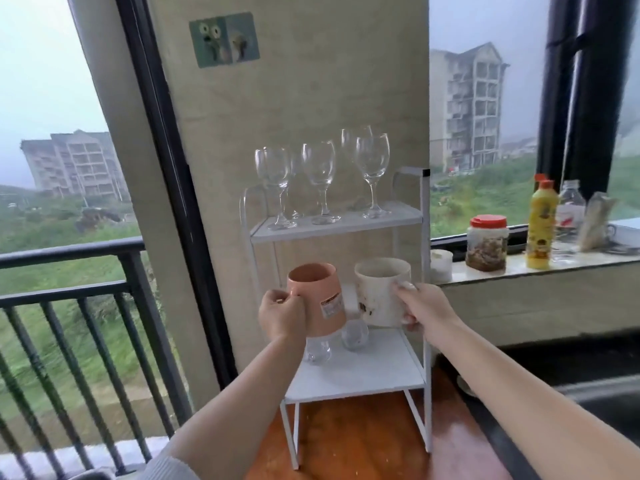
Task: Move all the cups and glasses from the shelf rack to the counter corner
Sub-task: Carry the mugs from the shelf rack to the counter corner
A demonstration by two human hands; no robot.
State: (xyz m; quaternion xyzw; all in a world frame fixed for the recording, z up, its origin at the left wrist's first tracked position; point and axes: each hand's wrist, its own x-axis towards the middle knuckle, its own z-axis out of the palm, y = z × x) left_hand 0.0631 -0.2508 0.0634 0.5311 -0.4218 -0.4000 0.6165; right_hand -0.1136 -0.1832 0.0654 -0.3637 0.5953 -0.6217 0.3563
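Note:
A white two-tier shelf rack [424, 258] stands on a wooden counter against a beige wall. Several clear wine glasses [318, 178] stand upright on its top tier. My left hand [278, 315] is shut on the handle of a pink mug [317, 296], held in front of the lower tier. My right hand [424, 310] grips a white mug [379, 292] with brown stains, lifted beside the pink one. Two small clear glasses [353, 336] rest on the lower tier behind the mugs, partly hidden.
A window ledge [491, 268] to the right holds a red-lidded jar [486, 242], a yellow bottle [540, 225], a clear bottle and a small white cup [440, 266]. A black balcony railing [69, 258] runs along the left. The wooden counter [360, 441] extends toward me.

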